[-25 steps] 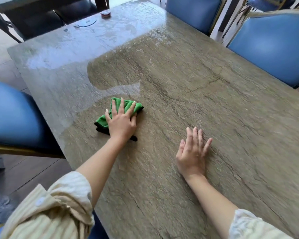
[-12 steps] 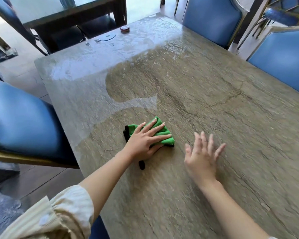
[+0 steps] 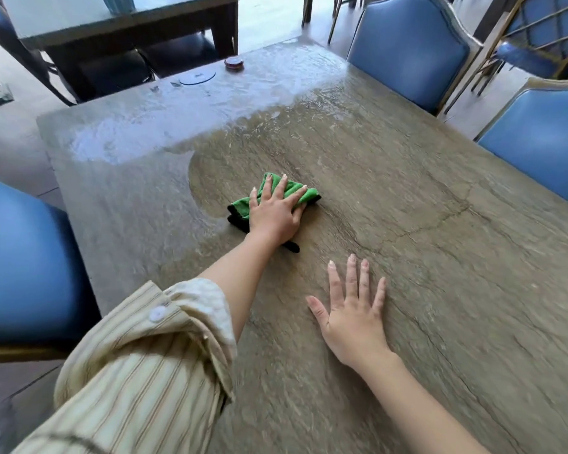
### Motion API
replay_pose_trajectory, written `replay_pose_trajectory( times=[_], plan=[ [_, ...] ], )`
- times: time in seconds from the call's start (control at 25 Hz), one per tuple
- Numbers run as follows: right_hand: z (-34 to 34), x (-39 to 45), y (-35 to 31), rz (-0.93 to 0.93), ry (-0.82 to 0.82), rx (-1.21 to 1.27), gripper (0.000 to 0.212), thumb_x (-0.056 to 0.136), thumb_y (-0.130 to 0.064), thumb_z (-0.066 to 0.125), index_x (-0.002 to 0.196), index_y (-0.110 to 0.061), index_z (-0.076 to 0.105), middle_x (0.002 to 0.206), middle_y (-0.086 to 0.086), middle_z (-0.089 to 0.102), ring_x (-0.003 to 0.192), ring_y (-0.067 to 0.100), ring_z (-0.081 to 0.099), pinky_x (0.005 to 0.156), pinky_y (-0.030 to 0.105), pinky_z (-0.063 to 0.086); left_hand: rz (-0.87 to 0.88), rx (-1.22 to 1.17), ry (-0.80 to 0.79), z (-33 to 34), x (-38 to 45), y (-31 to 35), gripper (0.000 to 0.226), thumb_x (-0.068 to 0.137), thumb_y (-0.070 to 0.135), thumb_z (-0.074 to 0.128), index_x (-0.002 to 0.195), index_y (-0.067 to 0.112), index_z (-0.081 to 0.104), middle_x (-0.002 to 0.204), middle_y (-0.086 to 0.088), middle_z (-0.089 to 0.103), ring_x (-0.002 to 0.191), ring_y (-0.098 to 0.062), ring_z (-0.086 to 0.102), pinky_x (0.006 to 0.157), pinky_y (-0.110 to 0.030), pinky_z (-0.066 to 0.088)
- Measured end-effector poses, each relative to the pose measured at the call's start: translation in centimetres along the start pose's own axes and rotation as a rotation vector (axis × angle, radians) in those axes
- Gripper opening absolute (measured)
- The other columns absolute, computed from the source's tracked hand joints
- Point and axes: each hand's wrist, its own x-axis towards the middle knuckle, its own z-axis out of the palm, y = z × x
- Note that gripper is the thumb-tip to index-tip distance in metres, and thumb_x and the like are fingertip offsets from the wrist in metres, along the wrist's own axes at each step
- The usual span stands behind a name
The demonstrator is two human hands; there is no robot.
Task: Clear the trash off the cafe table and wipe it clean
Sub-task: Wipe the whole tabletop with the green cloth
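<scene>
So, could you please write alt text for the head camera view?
A person's left hand presses a green cloth flat on a stone table, while the right hand rests open nearby. Blue chairs surround the table.

Both hands lie flat, fingers straight: left (image 3: 274, 215) extended ahead, right (image 3: 354, 314) nearer.

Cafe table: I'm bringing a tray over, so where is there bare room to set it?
The right half of the table, beside the blue chairs, is bare. The left hand presses the green cloth mid-table; the right hand lies flat nearer.
</scene>
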Motion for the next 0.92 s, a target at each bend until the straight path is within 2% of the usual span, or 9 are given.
replay_pose_trajectory(
  times=[0.08, 0.24, 0.36, 0.44, 0.56, 0.68, 0.76, 0.84, 0.92],
  plan=[
    [-0.6, 0.0, 0.1, 0.005, -0.014, 0.013, 0.086, 0.080, -0.072, -0.011, 0.152, -0.024, -0.008, 0.157, 0.012, -0.023, 0.142, 0.028, -0.028, 0.109, 0.054, -0.023, -0.061, -0.021, 0.019, -0.4, 0.3, -1.8, 0.046, 0.096, 0.053, 0.033, 0.142, 0.049, 0.031, 0.160, 0.004, 0.015, 0.148, -0.024, 0.000, 0.117, -0.052, 0.002],
    [-1.1, 0.0, 0.0, 0.006, -0.064, 0.026, 0.086, 0.078, -0.071, -0.010, 0.151, -0.025, -0.011, 0.156, 0.011, -0.027, 0.141, 0.027, -0.031, 0.107, 0.052, -0.026, -0.290, -0.039, 0.107, -1.0, -2.5, -7.5, 0.047, 0.095, 0.050, 0.034, 0.142, 0.048, 0.031, 0.160, 0.002, 0.016, 0.148, -0.025, 0.002, 0.117, -0.053, 0.003],
    [-1.4, 0.2, 0.0, -0.001, -0.100, 0.071, 0.088, 0.079, -0.072, -0.005, 0.152, -0.024, -0.007, 0.156, 0.011, -0.025, 0.141, 0.028, -0.031, 0.103, 0.050, -0.030, -0.327, -0.034, 0.111, -1.4, -6.4, -9.2, 0.047, 0.095, 0.050, 0.035, 0.142, 0.047, 0.032, 0.160, 0.002, 0.017, 0.148, -0.025, 0.003, 0.117, -0.052, 0.006],
    [-2.1, 0.3, 0.2, 0.014, -0.167, 0.155, 0.081, 0.087, -0.070, 0.007, 0.153, -0.024, -0.003, 0.157, 0.010, -0.025, 0.141, 0.027, -0.031, 0.106, 0.053, -0.028, -0.265, -0.014, 0.094, -1.4, -9.3, -8.6, 0.047, 0.095, 0.050, 0.036, 0.142, 0.047, 0.032, 0.160, 0.002, 0.016, 0.148, -0.024, 0.003, 0.117, -0.051, 0.007],
    [-3.3, -0.6, -0.6, 0.025, -0.217, 0.326, 0.067, 0.098, -0.056, 0.023, 0.153, -0.025, 0.004, 0.159, 0.010, -0.016, 0.143, 0.026, -0.026, 0.110, 0.054, -0.021, -0.062, 0.041, 0.044, -0.7, -14.0, -6.8, 0.048, 0.094, 0.052, 0.036, 0.141, 0.048, 0.031, 0.160, 0.004, 0.015, 0.148, -0.023, 0.003, 0.116, -0.048, 0.008],
    [-3.3, -4.2, -2.8, 0.025, -0.113, 0.463, 0.061, 0.100, -0.048, 0.029, 0.153, -0.025, 0.010, 0.161, 0.008, -0.005, 0.146, 0.023, -0.018, 0.112, 0.053, -0.017, 0.193, 0.084, 0.030, 0.0, -18.7, -6.0, 0.050, 0.090, 0.058, 0.026, 0.139, 0.050, 0.036, 0.158, 0.005, 0.022, 0.148, -0.024, 0.012, 0.114, -0.049, 0.018],
    [-2.7, -7.3, -4.0, 0.039, -0.064, 0.530, 0.060, 0.100, -0.046, 0.031, 0.152, -0.024, 0.014, 0.161, 0.006, -0.001, 0.147, 0.021, -0.016, 0.113, 0.051, -0.017, 0.347, 0.084, 0.063, 0.2, -21.0, -7.1, 0.047, 0.091, 0.058, 0.027, 0.135, 0.051, 0.041, 0.154, 0.004, 0.032, 0.146, -0.024, 0.021, 0.111, -0.048, 0.024],
    [-2.1, -9.9, -4.2, 0.037, -0.055, 0.532, 0.059, 0.100, -0.044, 0.033, 0.152, -0.023, 0.016, 0.161, 0.005, 0.000, 0.147, 0.019, -0.015, 0.112, 0.051, -0.018, 0.328, 0.070, 0.101, 0.3, -22.4, -8.8, 0.044, 0.092, 0.057, 0.030, 0.134, 0.051, 0.042, 0.153, 0.006, 0.035, 0.145, -0.022, 0.025, 0.112, -0.047, 0.026],
    [-1.5, -11.7, -3.6, 0.031, -0.031, 0.486, 0.060, 0.099, -0.047, 0.032, 0.152, -0.022, 0.017, 0.161, 0.005, 0.001, 0.147, 0.017, -0.015, 0.111, 0.050, -0.020, 0.145, 0.037, 0.138, 0.1, -23.4, -9.5, 0.045, 0.091, 0.056, 0.031, 0.134, 0.051, 0.042, 0.153, 0.007, 0.033, 0.146, -0.021, 0.021, 0.113, -0.048, 0.024]
  ],
)
